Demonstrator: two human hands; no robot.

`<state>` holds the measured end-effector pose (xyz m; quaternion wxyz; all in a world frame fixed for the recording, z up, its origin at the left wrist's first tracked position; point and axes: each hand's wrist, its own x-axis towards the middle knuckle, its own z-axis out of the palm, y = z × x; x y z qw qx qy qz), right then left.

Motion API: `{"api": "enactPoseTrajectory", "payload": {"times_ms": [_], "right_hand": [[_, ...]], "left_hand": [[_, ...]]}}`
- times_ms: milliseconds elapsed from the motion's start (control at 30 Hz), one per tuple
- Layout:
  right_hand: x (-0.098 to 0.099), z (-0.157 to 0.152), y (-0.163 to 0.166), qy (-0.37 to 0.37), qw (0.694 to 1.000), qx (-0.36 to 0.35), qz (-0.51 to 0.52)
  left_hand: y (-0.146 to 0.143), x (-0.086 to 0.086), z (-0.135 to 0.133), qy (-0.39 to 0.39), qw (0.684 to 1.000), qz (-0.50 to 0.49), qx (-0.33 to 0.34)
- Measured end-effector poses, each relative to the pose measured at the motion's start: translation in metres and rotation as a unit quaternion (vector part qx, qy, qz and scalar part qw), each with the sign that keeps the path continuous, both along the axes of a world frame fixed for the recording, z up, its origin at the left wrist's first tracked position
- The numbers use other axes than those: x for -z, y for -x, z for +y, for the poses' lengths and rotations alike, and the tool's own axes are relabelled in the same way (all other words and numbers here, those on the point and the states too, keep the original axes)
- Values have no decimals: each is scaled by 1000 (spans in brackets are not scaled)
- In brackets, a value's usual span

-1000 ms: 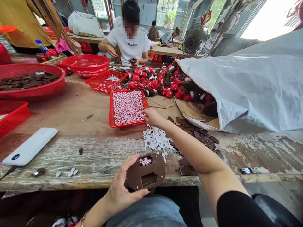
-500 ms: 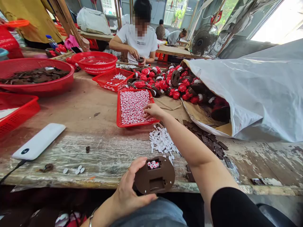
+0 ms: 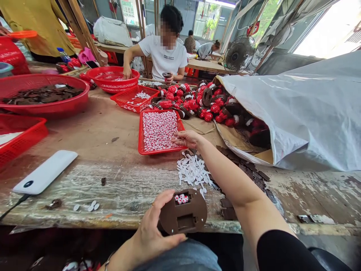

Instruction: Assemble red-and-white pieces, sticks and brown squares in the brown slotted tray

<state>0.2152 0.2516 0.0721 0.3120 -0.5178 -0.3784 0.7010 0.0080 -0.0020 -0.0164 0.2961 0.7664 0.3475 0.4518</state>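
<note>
At the edge of the bench [image 3: 70,188], my left hand [image 3: 153,233] grips a brown plastic casing [image 3: 194,214] with curled fingers; my right hand [image 3: 187,139] is open, holding nothing I can see, fingertips [image 3: 174,138] just over the red tray [image 3: 158,152] of beads [image 3: 158,130].

My left hand [image 3: 156,222] sits low with fingers curled in a grip, while my open right hand [image 3: 187,139] reaches forward palm-down, my bare right forearm [image 3: 225,173] extending from a black sleeve [image 3: 278,252].

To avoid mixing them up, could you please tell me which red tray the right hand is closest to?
It is the shallow red tray full of small red-and-white pieces: the right hand is at its edge, and the others lie farther away.
</note>
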Motion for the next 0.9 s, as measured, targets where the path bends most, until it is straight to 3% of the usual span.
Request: {"api": "enactPoseTrajectory", "payload": {"times_ms": [367, 433, 500, 567, 667, 733, 767, 833, 900], "right_hand": [[1, -9, 5, -86, 994, 50, -39], [-9, -29, 4, -104, 993, 38, -39], [-23, -65, 1, -149, 987, -41, -41], [-37, -114, -3, -258, 941, -204, -81], [-49, -184, -9, -404, 785, -412, -226], [-49, -214, -11, -441, 688, -481, -317], [-47, -224, -11, -448, 659, -493, -349], [-46, -233, -11, -453, 641, -490, -379], [-47, -236, -13, -453, 652, -481, -372]], "left_hand": [[1, 2, -1, 1, 1000, 9, -4], [1, 1, -2, 9, 1000, 16, -12], [0, 0, -3, 20, 999, 24, -22], [0, -1, -3, 29, 999, 21, -30], [-1, -2, -1, 36, 999, 5, -28], [-1, -2, -1, 44, 999, 6, -25], [-1, -3, 0, 48, 998, 9, -25], [-1, -4, -1, 53, 998, 16, -24], [-2, -6, -2, 48, 998, 18, -24]]}}
